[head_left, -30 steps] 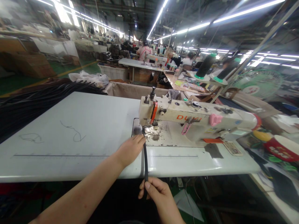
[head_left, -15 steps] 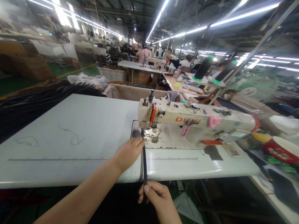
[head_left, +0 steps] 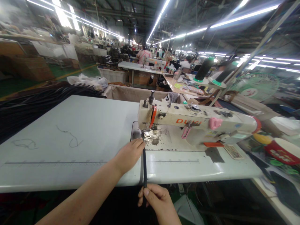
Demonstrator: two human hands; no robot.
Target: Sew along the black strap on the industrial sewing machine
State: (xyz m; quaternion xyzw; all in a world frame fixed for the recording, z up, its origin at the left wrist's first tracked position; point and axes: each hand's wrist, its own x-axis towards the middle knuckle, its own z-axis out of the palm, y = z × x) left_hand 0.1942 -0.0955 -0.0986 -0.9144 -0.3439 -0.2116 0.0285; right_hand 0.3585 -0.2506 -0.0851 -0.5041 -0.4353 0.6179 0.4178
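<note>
A narrow black strap (head_left: pixel 144 165) runs from under the needle area of a sewing machine (head_left: pixel 178 122) down over the table's front edge. Beside the presser foot (head_left: pixel 143 133), my left hand (head_left: pixel 131 153) has its fingers together on the strap, guiding it against the table; its thumb is hidden. Just below the edge, my right hand (head_left: pixel 158 198) pinches the same strap between thumb and fingers, keeping it fairly straight. The strap's lower end is lost against the dark background.
Loose threads (head_left: pixel 71 137) lie on the white tabletop (head_left: pixel 98 115). A heap of black straps (head_left: pixel 47 103) borders the table at left. Thread cones (head_left: pixel 203 70) stand behind the machine. A red tub (head_left: pixel 283 151) sits at right, and people work at tables farther back.
</note>
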